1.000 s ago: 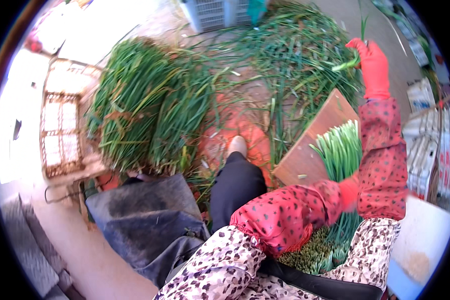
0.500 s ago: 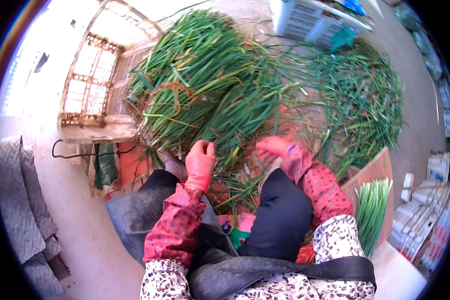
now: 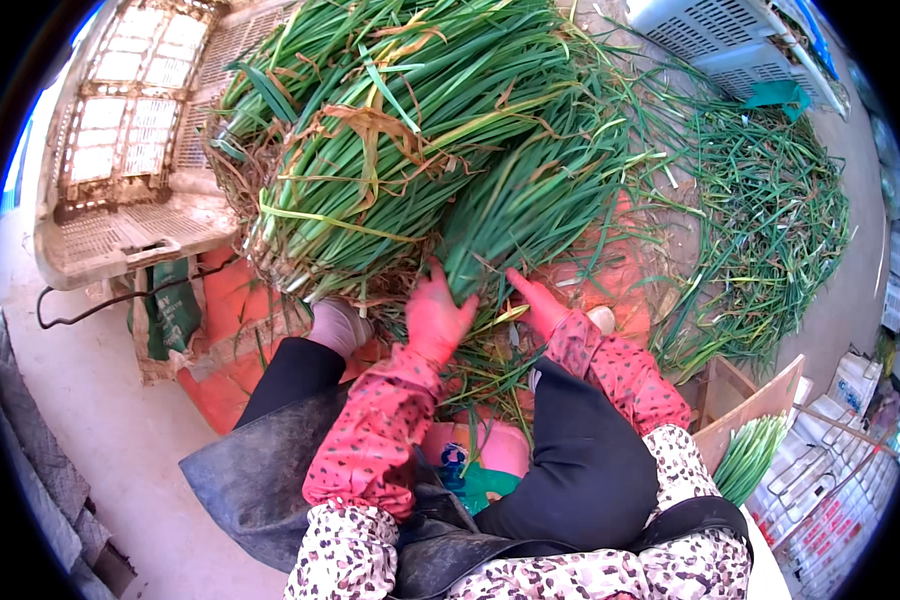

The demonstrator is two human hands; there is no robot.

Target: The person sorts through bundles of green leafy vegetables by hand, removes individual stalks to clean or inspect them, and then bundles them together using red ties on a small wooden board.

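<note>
A big heap of long green chives [image 3: 370, 190], with yellowed leaves and pale root ends, lies in front of me. My left hand [image 3: 438, 318], in a reddish-pink glove, is at the near edge of the heap. A loose clump of chives [image 3: 505, 225], slightly blurred, sits between its thumb and fingers, which the leaves partly cover. On the other side of that clump, my right hand [image 3: 540, 303], gloved alike, has its fingers stretched toward the leaves and is open.
A dirty plastic crate [image 3: 185, 190] leans beside the heap at left. Loose trimmings [image 3: 765, 230] cover the floor at right, below a white crate [image 3: 715, 40]. Cleaned chives [image 3: 750, 455] stand by a wooden board [image 3: 745, 415] near my right. A pink stool-like thing [image 3: 500, 450] is between my legs.
The view has shifted, bringing the heap nearer. Both hands have moved in to the heap's near edge and closer together, on either side of a clump of chives.
</note>
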